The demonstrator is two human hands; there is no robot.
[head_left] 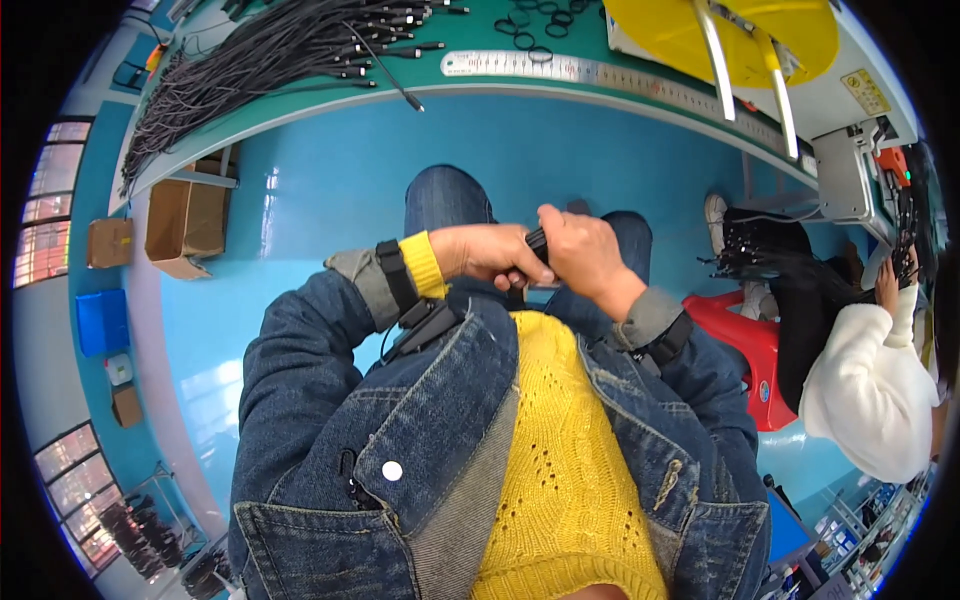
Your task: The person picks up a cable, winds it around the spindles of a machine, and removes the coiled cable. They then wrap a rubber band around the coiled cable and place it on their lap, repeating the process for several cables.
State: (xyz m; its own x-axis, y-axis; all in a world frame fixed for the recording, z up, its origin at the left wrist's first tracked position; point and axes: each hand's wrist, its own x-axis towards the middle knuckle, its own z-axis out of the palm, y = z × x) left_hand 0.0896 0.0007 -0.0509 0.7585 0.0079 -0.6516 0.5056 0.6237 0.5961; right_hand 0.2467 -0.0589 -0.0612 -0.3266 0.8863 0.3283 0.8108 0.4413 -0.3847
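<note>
My hands meet in front of my lap. Between them is a small bundle of black cable [538,243], wound into a short coil as far as it shows; the fingers cover most of it. My left hand [485,252] is closed around its left side, and a dark end pokes out below those fingers. My right hand [588,258] grips the same bundle from the right, thumb side up. On the green worktable ahead lie many loose black cables [250,80] with plugs at their ends, one cable hanging over the front edge.
A steel ruler [560,68] runs along the table's edge, with black rings [540,54] behind it. A yellow round plate [720,35] with pale arms stands at the right. Cardboard boxes [185,220] sit at left. A person in white [865,385] works at right beside a red stool [735,345].
</note>
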